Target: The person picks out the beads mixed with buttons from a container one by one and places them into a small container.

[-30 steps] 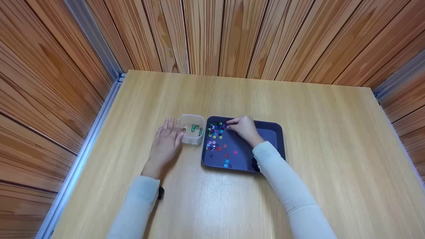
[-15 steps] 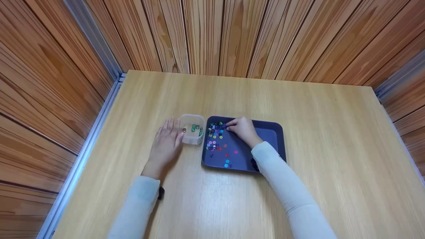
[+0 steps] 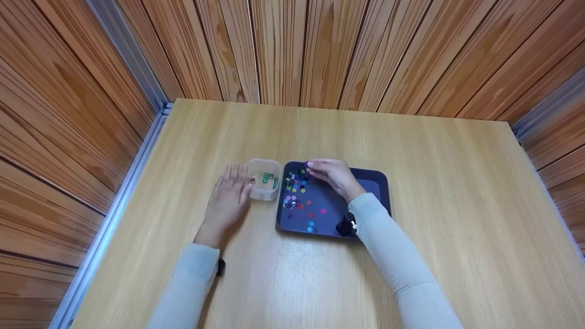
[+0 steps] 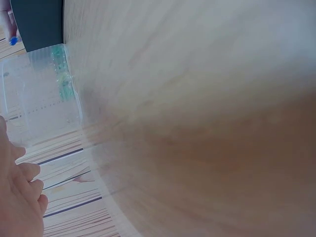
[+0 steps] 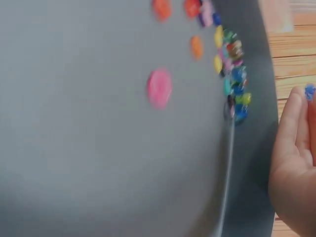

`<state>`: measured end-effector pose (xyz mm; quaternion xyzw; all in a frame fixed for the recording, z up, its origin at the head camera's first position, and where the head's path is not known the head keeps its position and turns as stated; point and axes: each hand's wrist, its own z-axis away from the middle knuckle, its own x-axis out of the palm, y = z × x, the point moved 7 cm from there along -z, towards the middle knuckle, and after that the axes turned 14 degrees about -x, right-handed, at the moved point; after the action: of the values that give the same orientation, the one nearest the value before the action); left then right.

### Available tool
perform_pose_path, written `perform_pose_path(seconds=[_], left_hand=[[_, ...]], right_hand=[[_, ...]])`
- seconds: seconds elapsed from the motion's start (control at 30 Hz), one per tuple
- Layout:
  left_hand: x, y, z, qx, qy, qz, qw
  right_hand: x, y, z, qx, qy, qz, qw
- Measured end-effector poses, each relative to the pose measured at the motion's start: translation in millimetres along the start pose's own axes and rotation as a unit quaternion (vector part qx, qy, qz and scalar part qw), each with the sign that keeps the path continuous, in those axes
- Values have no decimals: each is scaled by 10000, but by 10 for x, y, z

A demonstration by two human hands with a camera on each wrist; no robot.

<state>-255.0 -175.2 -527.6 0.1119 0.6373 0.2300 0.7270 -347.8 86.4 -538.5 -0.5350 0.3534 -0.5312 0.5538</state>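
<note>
My right hand is raised over the far left part of a dark tray and pinches a small translucent blue bead between thumb and fingertips. The same bead shows at the upper left of the left wrist view. Below those fingers lies a cluster of mixed beads. Flat and with straight fingers, my left hand rests beside a clear plastic box, its thumb at the box's side. Several green beads and a brown bead lie inside the box.
Loose button-like pieces are spread over the tray's left side, among them a pink disc and light-blue discs. Box and tray stand side by side on a wooden table. Wood-panelled walls rise behind and at both sides.
The right hand has lifted from the bead cluster, and a blue bead now shows in its fingertips near the tray's far rim. The left hand has kept its place.
</note>
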Motion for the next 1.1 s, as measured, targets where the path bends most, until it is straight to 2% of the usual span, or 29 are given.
perform_pose_path(seconds=[0.17,0.37,0.53,0.67,0.8,0.9,0.97,1.1], left_hand=[[7,7,1,-2,-35,94,9999],[0,12,10,47,6,79,10000],[-15,20,2,142,180,-45,9997],[-12,17,-1,122,163,-60,9998],[-9,24,-1,122,115,-67,9998],[-6,21,0,97,76,-27,9999],[-2,14,-1,77,63,-6,10000],[-5,13,-7,116,156,-16,9998]], right_hand=[[88,2,22,161,-68,-564,9983],[245,-44,35,143,-217,-635,9976],[408,-151,40,-197,-470,-201,9985],[521,-224,50,-341,-526,442,9971],[632,-291,62,-486,-578,1076,9913],[718,-335,64,-679,-682,1535,9835],[772,-363,67,-847,-768,1973,9737],[884,-410,65,-1223,-973,3108,9375]])
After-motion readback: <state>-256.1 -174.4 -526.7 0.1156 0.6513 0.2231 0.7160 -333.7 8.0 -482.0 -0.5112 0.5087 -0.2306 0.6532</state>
